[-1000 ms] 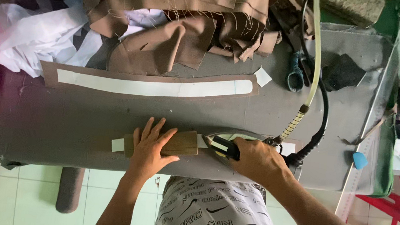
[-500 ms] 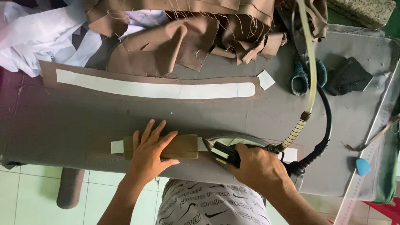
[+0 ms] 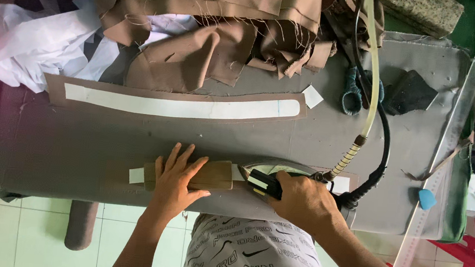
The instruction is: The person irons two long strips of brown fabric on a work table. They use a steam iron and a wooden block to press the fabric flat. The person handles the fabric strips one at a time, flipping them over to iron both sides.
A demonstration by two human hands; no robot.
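Fabric strip (image 3: 211, 175), brown and folded over white interfacing, lies along the near edge of the grey tabletop (image 3: 77, 136). The left hand (image 3: 175, 182) rests flat on it, fingers spread and gripping nothing. Just to the right, the right hand (image 3: 305, 201) is closed around the black handle of the steam iron (image 3: 271, 173), whose nose touches the strip's end. Compared with half a second ago, both hands and the iron sit almost where they were. Farther back lies one long brown band with a white strip (image 3: 183, 104) on it, then a heap of brown fabric pieces (image 3: 212, 28). One pair of scissors (image 3: 354, 92) lies beside the iron's hose (image 3: 372, 82). No containers show.
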